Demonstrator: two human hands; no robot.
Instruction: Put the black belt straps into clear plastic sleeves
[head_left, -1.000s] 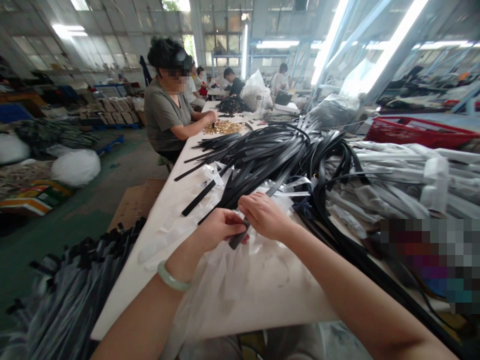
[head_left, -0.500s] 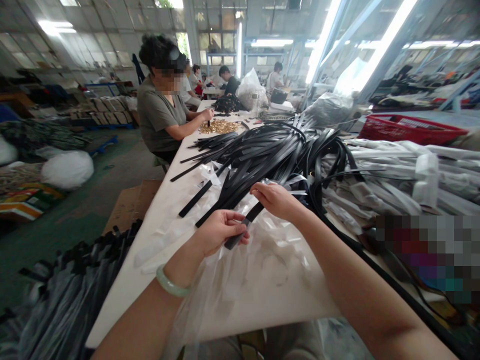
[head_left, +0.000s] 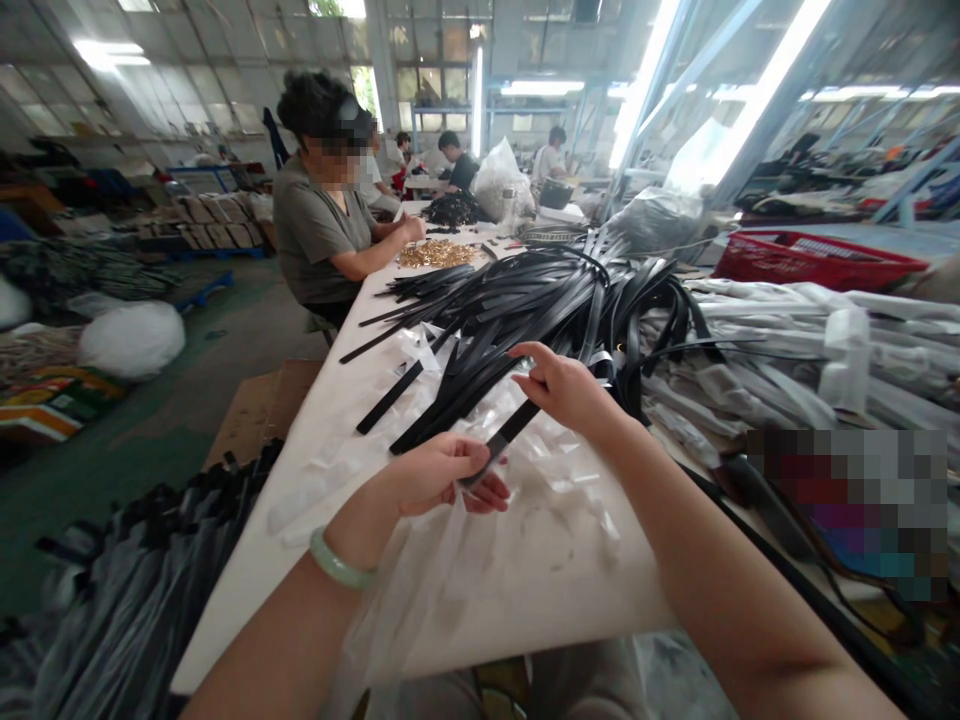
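Observation:
Both my hands are closed on one flat black strap [head_left: 512,424], held slantwise above the table. My left hand [head_left: 442,472] pinches its near end between thumb and fingers, where a clear plastic sleeve covers it. Thin clear film trails down below that hand. My right hand [head_left: 562,385] is wrapped round the strap farther up, its index finger raised and bent. Just beyond lies a heap of black straps [head_left: 525,310], several ends pointing toward the left table edge. Crumpled clear plastic sleeves [head_left: 555,470] lie under and beside my hands.
The white table [head_left: 525,600] runs away from me. A co-worker [head_left: 322,210] sits at its left edge by a pile of gold-coloured metal pieces [head_left: 439,253]. Wrapped bundles [head_left: 780,340] and a red basket [head_left: 817,260] are on the right. Bagged straps [head_left: 150,580] stand lower left.
My right hand has shifted slightly right and up along the strap, with its index finger lifted. More strap shows between my hands. My left hand has turned a little, fingers lower.

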